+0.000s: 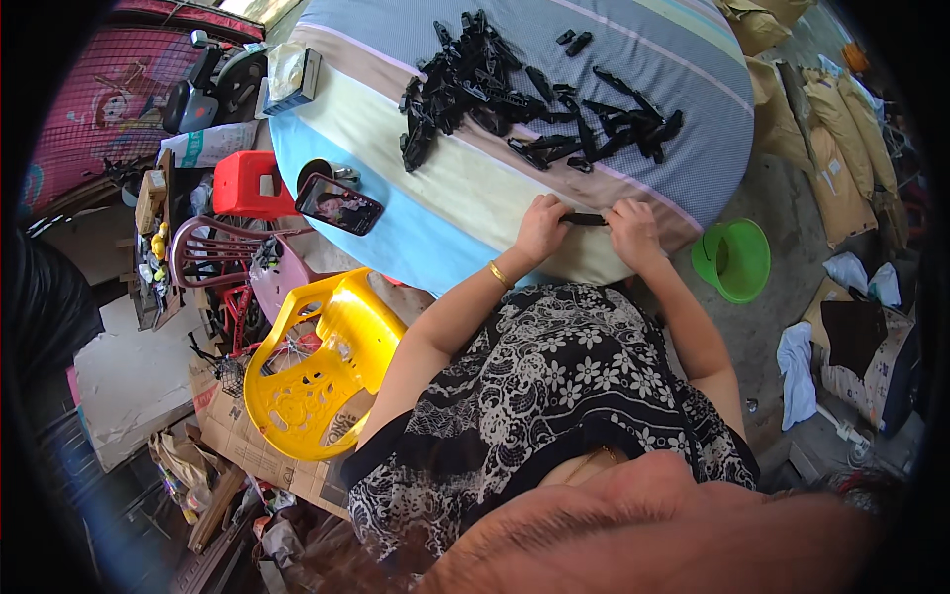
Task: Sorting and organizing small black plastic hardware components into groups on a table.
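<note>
My left hand (541,229), with a gold bangle at the wrist, and my right hand (633,234) are near the table's front edge. Between them is a slim black plastic piece (587,219), its two ends pinched in my closed fingers. Its exact kind is too small to tell. Beyond my hands lies a large heap of similar black pieces (475,84) on the striped tablecloth (386,119). A looser group of black pieces (628,124) spreads to the right of the heap. Two small black pieces (577,42) lie apart at the back.
A phone (339,204) leans on a dark mug (319,173) at the table's left, near a tissue box (291,79). A yellow chair (341,327) and red stool (240,185) stand left. On the floor at right are a green bucket (747,262) and brown sacks (839,188).
</note>
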Available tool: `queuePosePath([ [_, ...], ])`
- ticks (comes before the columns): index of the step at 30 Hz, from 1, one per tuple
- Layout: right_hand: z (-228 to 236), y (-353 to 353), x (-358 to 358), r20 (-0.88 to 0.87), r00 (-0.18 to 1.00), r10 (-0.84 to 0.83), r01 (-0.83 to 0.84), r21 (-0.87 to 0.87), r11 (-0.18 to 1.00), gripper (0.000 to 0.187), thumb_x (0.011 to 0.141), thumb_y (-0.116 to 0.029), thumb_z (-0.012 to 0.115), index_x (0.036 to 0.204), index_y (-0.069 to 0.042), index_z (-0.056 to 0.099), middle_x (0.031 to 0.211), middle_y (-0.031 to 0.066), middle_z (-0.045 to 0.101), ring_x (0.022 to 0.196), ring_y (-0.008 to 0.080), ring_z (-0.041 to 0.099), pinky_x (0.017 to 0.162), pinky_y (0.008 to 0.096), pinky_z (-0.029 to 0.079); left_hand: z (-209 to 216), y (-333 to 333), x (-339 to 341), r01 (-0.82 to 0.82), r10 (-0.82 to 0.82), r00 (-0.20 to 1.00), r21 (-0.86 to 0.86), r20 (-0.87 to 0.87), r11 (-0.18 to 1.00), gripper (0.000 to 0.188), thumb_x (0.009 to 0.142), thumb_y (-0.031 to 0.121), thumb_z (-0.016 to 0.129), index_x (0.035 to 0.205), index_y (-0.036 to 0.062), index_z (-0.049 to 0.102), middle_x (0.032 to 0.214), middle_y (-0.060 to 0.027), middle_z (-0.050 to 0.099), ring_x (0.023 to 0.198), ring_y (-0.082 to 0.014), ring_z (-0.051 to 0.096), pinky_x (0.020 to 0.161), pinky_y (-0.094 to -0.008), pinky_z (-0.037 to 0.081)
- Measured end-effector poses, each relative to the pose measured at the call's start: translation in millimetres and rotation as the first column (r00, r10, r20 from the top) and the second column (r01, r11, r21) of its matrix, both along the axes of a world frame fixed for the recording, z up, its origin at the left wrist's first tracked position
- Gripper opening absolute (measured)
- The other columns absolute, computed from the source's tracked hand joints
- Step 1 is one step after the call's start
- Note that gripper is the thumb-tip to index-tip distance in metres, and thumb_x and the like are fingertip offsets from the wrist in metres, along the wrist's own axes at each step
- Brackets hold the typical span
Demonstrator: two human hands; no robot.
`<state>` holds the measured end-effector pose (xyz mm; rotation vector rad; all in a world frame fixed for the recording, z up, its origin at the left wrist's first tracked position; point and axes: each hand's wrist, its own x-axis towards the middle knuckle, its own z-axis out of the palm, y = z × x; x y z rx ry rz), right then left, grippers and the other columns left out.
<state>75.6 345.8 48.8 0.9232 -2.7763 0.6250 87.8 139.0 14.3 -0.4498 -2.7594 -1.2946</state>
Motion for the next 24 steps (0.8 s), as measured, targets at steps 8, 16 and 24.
queuePosePath([
  [8,-11.8,-20.8,-14.2,0.009,0.992,0.125,-0.125,-0.014,0.992,0.008,0.067,-0.011,0.058,0.074,-0.006,0.058,0.077,0.0096,0.051,0.082,0.0269,0.052,0.071,0.0369,0.042,-8.0,1.7,-7.0,0.037,-0.038,0.999,-0.025,-0.029,0.999,0.014,0.063,0.004,0.062,0.077,0.0070,0.064,0.079,-0.0098,0.054,0.082,-0.0303,0.052,0.071,-0.0376,0.046],
  [16,6.4,-36.9,-48.1,0.294,0.955,0.039,-0.003,-0.123,0.992,0.016,0.076,-0.014,0.061,0.087,-0.003,0.060,0.096,0.0096,0.056,0.093,0.0284,0.054,0.069,0.0401,0.047,1.7,-30.0,-17.6,0.231,-0.229,0.973,-0.183,0.030,0.956,0.033,0.065,0.012,0.068,0.096,0.0061,0.059,0.091,-0.0140,0.056,0.088,-0.0330,0.053,0.079,-0.0411,0.045],
  [24,-12.2,-50.3,-56.6,0.065,0.993,-0.101,0.102,-0.018,0.995,0.029,0.072,-0.006,0.058,0.101,-0.004,0.057,0.099,0.0130,0.054,0.091,0.0310,0.054,0.072,0.0385,0.048,25.9,-41.2,-76.3,-0.193,0.186,0.981,-0.337,-0.053,0.922,0.047,0.072,0.023,0.070,0.114,0.0085,0.054,0.099,-0.0169,0.055,0.089,-0.0352,0.055,0.074,-0.0415,0.047],
])
